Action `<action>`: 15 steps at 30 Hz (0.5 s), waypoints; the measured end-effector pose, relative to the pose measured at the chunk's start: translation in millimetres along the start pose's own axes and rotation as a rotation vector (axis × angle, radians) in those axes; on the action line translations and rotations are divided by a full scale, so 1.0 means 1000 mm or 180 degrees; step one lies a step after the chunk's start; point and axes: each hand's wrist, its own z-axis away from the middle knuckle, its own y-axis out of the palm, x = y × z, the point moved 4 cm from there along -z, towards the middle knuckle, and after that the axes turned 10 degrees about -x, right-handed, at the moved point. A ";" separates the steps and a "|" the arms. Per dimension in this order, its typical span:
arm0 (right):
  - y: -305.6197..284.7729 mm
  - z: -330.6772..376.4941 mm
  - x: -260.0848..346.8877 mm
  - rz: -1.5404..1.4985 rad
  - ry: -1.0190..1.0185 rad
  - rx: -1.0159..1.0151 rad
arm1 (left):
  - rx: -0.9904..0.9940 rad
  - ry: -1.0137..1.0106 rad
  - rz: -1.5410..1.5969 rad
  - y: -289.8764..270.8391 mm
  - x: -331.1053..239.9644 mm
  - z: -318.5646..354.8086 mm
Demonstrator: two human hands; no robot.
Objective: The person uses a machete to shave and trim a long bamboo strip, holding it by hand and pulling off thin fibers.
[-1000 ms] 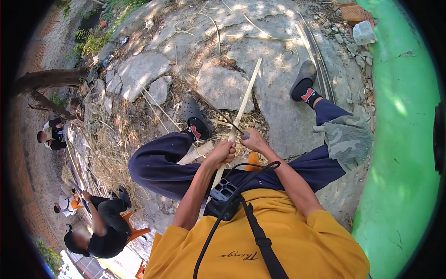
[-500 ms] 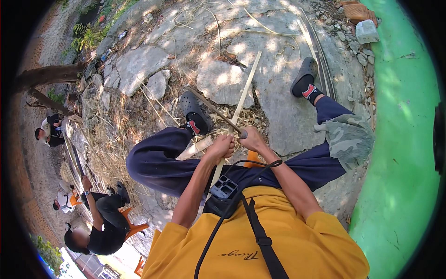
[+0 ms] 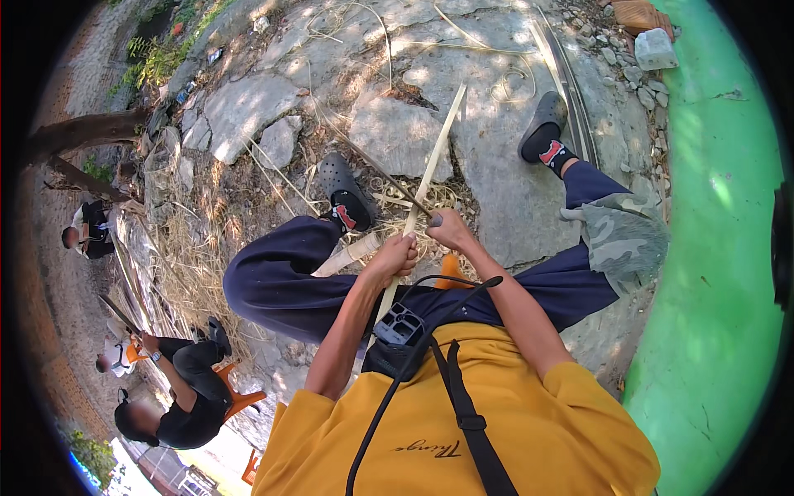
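Note:
My left hand [image 3: 394, 261] is closed around a long pale bamboo strip [image 3: 441, 140], which runs from my lap out over the ground between my feet. My right hand [image 3: 452, 231] grips the handle of a long, dark-bladed knife [image 3: 379, 169]. The blade points away to the left and crosses the strip just beyond my left hand; whether its edge touches the strip I cannot tell. Beside my left hand lies a thicker length of bamboo [image 3: 347, 256]. Pale shavings [image 3: 442, 197] are scattered under the knife.
Cracked stone slabs [image 3: 397, 136] carry loose thin strips. Several long strips [image 3: 571, 91] lie beyond my right foot. Green water [image 3: 703, 248] borders the right side, near a whitish block [image 3: 655, 51]. At left, a co-worker [image 3: 186, 388] sits on an orange stool [image 3: 238, 395], holding a long dark tool.
My right hand and the knife have moved slightly away from me, and the blade now shows thinner. My left hand stays on the strip. The co-worker's tool has swung to another angle.

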 end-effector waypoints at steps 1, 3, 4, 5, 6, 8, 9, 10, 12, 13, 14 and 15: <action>-0.001 -0.009 0.001 0.0004 -0.0007 0.0001 | 0.0000 0.0007 0.0004 0.000 0.002 0.001; -0.005 -0.024 -0.004 0.0058 0.0550 -0.0130 | -0.0122 -0.0018 -0.0156 0.000 0.005 0.003; -0.010 -0.027 -0.006 -0.0016 0.0569 -0.0292 | -0.0105 0.0029 -0.0170 0.003 0.004 0.004; -0.011 -0.027 -0.007 -0.0015 0.0564 -0.0307 | -0.0095 0.0038 -0.0178 0.003 0.002 0.004; -0.011 -0.023 -0.002 0.0048 0.0396 -0.0261 | -0.0101 0.0023 -0.0202 0.000 0.003 0.004; -0.010 -0.004 0.015 -0.0051 0.0187 -0.0153 | -0.0123 0.0017 -0.0165 -0.003 0.005 0.001; -0.008 0.004 0.012 -0.0045 0.0197 -0.0149 | -0.0119 0.0008 -0.0158 -0.002 0.003 0.001; -0.004 0.011 0.012 -0.0066 -0.0046 0.0007 | -0.0109 0.0012 -0.0128 -0.002 0.002 0.001; -0.004 0.009 0.007 0.0205 -0.0195 0.0263 | -0.0138 0.0028 -0.0146 0.000 0.003 0.002; 0.001 0.001 -0.002 0.0204 -0.0174 0.0265 | -0.0130 0.0007 -0.0147 -0.001 0.005 0.000; 0.009 -0.007 -0.011 0.0050 0.0014 0.0182 | -0.0153 0.0083 -0.0142 -0.003 0.004 -0.003; 0.015 -0.014 -0.019 -0.0102 0.0189 0.0088 | -0.0173 0.0173 -0.0141 -0.004 0.002 -0.007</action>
